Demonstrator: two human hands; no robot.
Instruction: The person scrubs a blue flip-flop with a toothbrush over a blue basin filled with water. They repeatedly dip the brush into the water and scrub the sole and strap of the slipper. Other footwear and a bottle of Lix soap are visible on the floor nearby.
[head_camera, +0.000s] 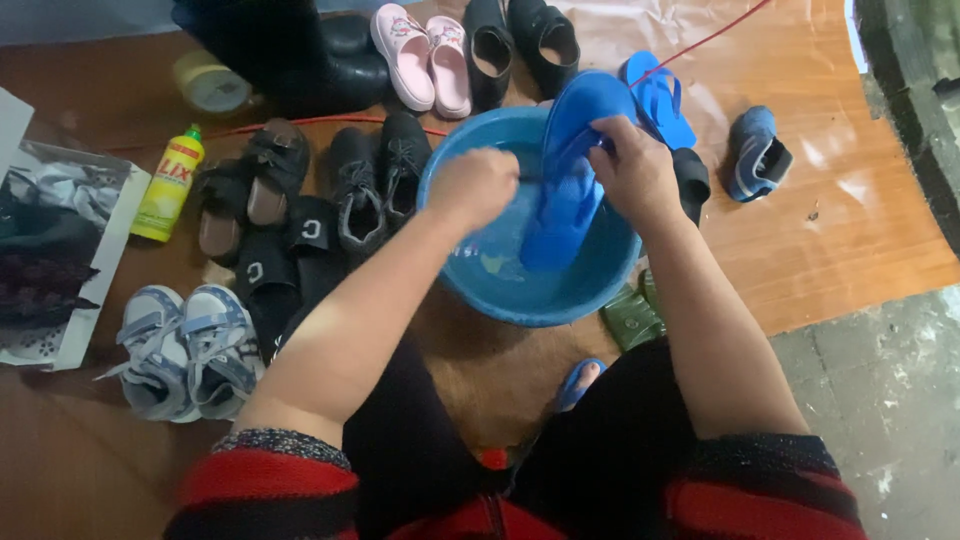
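We've got the right hand (636, 165) clamped on the blue flip-flop (572, 180) propped in the blue basin (470, 160) while the fisted left hand (474, 186) scrubs, and a hard stroke could tip water onto the black sneakers (375, 180) alongside.

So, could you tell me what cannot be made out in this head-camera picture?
- Head view: whatever the left hand grips is hidden inside its closed fist.
- Lower end of the blue flip-flop blurs under water in the blue basin.
- Right hand covers the flip-flop's strap.
- Green shoe is mostly hidden behind the basin and right forearm.
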